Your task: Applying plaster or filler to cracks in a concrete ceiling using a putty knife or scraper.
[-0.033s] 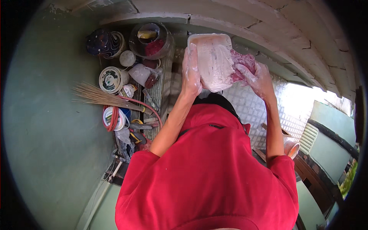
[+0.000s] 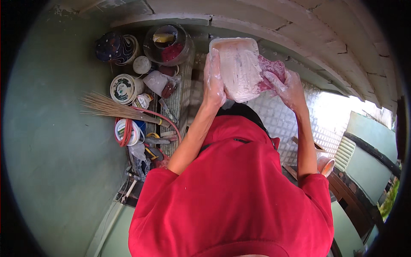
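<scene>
My left hand [image 2: 213, 79] grips the left side of a shallow rectangular plastic container [image 2: 236, 92], held up near the top middle of the head view, whose inside is coated with creamy white paste. At the container's right edge, my right hand [image 2: 287, 88] has its fingers closed on a pink, mottled piece [image 2: 270, 65] smeared with white; I cannot tell whether it is a rag or a scraper. Both hands are whitened with paste. My red shirt fills the lower middle.
Along the left wall, a wooden bench [image 2: 182, 98] holds buckets [image 2: 124, 88], tubs, a twig broom [image 2: 109, 107], a red hose [image 2: 165, 120] and tools. A stepped ceiling [image 2: 325, 34] hangs overhead. Tiled floor [image 2: 291, 132] lies below; an orange-lined container [image 2: 325, 165] is at lower right.
</scene>
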{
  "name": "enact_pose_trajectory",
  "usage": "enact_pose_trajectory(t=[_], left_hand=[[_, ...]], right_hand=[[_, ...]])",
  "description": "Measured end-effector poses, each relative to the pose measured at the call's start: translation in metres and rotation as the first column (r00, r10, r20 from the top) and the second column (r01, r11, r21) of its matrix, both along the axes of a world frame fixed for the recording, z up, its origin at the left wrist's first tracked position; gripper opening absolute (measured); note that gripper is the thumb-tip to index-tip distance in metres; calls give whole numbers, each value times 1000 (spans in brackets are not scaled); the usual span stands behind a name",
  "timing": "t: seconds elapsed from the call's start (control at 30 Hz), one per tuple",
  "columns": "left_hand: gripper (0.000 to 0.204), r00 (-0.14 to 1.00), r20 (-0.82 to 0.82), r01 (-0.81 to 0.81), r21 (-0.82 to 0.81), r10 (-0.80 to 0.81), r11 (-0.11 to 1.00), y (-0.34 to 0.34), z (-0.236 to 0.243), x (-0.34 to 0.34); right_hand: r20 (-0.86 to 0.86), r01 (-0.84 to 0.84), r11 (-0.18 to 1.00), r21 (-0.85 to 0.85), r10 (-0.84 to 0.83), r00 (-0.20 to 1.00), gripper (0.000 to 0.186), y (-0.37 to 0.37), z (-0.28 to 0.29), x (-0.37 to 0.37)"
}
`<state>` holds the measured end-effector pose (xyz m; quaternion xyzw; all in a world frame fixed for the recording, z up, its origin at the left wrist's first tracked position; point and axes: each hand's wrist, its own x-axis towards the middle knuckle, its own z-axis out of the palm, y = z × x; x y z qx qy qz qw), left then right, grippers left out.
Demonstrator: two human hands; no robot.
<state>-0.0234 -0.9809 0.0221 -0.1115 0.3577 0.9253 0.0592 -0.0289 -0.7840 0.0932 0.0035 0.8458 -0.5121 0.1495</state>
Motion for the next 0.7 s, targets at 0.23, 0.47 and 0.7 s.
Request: enact_pose_trajectory(t=[0.23,0.47,0.7], left_hand=[[59,999,41,27,-82,-24,996,13,-6,1],[61,996,90,-3,-64,9,998,23,4,1],[60,999,48,-19,-39,20,999,37,16,-5]], right_hand=[[119,-72,997,7,70,990,34,18,-12,10],[-15,12,998,-62,-13,1000,30,27,-39,6],[-42,126,962,-244,-140,989,28,30,-51,5]])
